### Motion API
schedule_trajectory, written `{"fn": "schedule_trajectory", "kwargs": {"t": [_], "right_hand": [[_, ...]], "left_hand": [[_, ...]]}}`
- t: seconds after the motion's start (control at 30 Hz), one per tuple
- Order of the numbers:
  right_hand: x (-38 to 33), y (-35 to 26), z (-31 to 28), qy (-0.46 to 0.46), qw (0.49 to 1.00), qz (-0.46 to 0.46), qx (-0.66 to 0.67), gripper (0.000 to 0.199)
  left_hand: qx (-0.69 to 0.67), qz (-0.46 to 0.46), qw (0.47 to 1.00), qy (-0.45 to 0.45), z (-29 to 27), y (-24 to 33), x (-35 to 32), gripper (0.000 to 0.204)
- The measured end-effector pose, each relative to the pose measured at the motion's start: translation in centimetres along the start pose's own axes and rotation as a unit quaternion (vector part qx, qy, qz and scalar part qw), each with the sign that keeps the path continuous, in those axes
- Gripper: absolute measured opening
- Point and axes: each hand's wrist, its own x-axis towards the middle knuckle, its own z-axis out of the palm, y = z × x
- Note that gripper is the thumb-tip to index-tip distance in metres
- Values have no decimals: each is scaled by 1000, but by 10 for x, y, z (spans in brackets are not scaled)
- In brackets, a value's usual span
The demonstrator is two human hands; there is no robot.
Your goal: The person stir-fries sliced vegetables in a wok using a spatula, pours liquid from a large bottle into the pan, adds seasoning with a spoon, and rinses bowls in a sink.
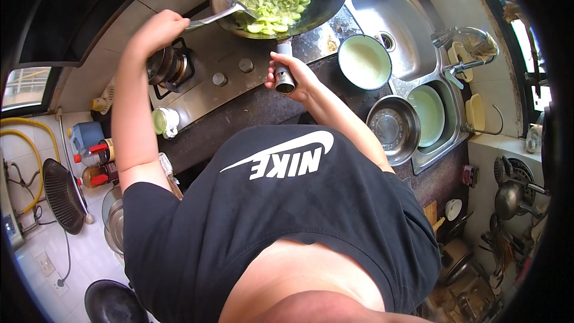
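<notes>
Left hand (167, 27) grips wok spatula (216, 18), right hand (297, 76) clasps wok handle (284, 73) — green slices (275, 1) are best turned from beneath.

A kitchen, with gas stove (203, 91) and steel sink (414, 21)

Your left arm (134, 119) stretches toward the far left corner of the surface (232, 87), wrist (137, 48) bent inward and left hand (167, 27) curled closed, while your right arm (347, 119) angles forward, right hand (298, 78) wrapped closed above the near edge.
</notes>
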Motion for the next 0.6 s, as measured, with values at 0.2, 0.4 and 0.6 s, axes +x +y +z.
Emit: {"fn": "schedule_trajectory", "kwargs": {"t": [0.2,0.4,0.6], "right_hand": [[6,0,-4,-43,998,49,16,11],[8,0,-3,-30,997,56,38,11],[12,-1,-8,-32,998,50,36,11]], "left_hand": [[-306,-57,950,36,69,1,59,32],[-367,-93,925,25,90,41,72,35],[-171,-3,985,12,79,-15,25,35]]}}
